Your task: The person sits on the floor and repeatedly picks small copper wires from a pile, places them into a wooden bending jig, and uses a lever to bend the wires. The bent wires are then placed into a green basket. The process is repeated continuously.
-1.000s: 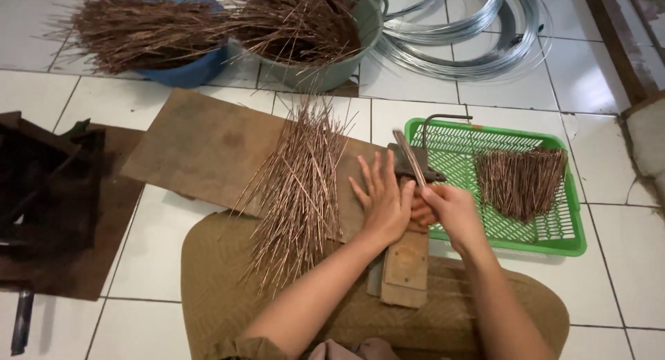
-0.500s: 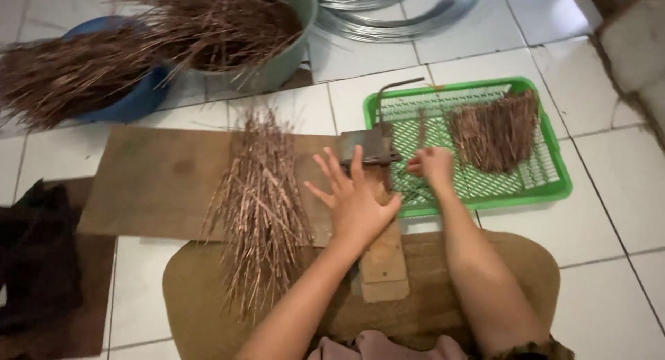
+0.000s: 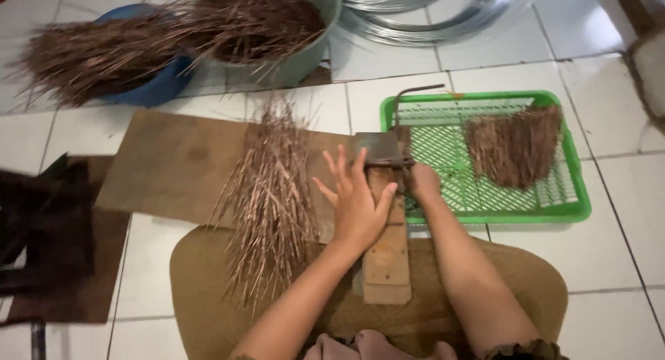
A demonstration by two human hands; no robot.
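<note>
Thin brown sticks [image 3: 271, 201] fan beside splayed left hand [image 3: 357, 197]; right hand [image 3: 421, 181] seemingly grips the metal cutter [image 3: 382, 152]

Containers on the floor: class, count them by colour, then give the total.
Blue basin, full of brown sticks: 1
Grey-green basin, also full of sticks: 1
Green mesh tray, holding a bundle of cut sticks: 1
Total: 3
</note>
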